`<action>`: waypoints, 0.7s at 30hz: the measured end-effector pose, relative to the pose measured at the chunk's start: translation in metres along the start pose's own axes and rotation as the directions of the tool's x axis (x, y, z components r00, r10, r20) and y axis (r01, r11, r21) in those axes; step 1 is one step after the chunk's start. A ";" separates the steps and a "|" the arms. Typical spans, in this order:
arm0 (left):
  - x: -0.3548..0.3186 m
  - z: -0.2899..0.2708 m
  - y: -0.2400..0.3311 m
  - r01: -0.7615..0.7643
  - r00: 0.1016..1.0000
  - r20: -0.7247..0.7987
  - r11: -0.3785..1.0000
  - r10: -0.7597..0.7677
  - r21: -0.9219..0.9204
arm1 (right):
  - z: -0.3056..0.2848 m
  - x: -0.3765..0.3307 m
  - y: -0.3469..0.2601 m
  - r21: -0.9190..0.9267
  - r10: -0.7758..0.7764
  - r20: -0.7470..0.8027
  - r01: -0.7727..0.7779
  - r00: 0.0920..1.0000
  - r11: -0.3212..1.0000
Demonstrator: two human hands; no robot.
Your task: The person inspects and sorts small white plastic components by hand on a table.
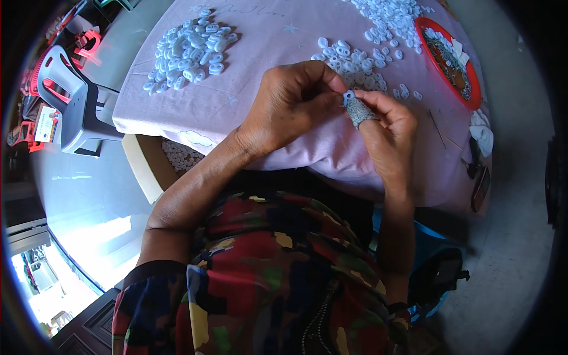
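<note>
Above the near side of a pink cloth-covered table [248, 112], both my hands meet at a small pale plastic piece with holes [349, 94]. My left hand [287, 106] is closed, its thumb and forefinger pinched at the piece's left side. My right hand [387, 127] pinches the same piece from the right. A grey knitted cover [360, 112] wraps my right thumb. Just beyond my hands lies a loose pile of similar white oval pieces [355, 62]. A larger heap of such ovals [189, 53] sits at the left.
Many small white pieces [393, 23] spread at the far right, near a red tray [475, 94] of small metal-looking parts. A thin rod [438, 129], a white cloth [482, 133] and a dark phone [480, 189] lie at right. Left are a grey chair [77, 106] and a cardboard box [142, 168].
</note>
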State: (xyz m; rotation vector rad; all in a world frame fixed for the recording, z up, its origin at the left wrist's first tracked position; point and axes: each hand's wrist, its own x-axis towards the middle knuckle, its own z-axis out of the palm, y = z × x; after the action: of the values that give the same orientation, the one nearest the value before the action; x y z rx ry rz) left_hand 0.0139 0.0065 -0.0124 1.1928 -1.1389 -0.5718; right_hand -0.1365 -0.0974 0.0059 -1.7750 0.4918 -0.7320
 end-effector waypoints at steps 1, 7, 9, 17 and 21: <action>0.000 0.000 0.001 0.001 1.000 0.001 1.000 -0.001 -0.001 | 0.002 0.000 -0.001 0.034 -0.024 -0.041 0.026 0.999 0.999; 0.002 0.000 0.002 0.051 0.998 -0.018 0.993 -0.053 -0.102 | 0.003 0.000 -0.004 0.018 -0.065 -0.035 0.065 0.997 0.998; 0.005 -0.001 0.003 0.145 0.989 0.005 0.971 -0.147 -0.191 | 0.001 -0.001 -0.007 -0.012 -0.059 -0.008 0.059 0.998 0.998; 0.007 -0.003 0.001 0.118 0.993 0.049 0.962 -0.109 -0.245 | 0.000 -0.001 -0.002 0.022 -0.041 -0.004 0.041 0.999 0.999; 0.007 -0.004 0.001 0.179 0.984 0.050 0.936 -0.172 -0.303 | 0.000 -0.001 -0.001 0.043 -0.046 -0.009 0.047 0.999 0.998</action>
State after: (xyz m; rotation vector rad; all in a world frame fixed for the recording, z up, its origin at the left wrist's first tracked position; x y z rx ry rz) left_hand 0.0195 0.0026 -0.0082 1.0244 -0.9261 -0.8683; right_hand -0.1373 -0.0962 0.0062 -1.7483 0.4380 -0.7774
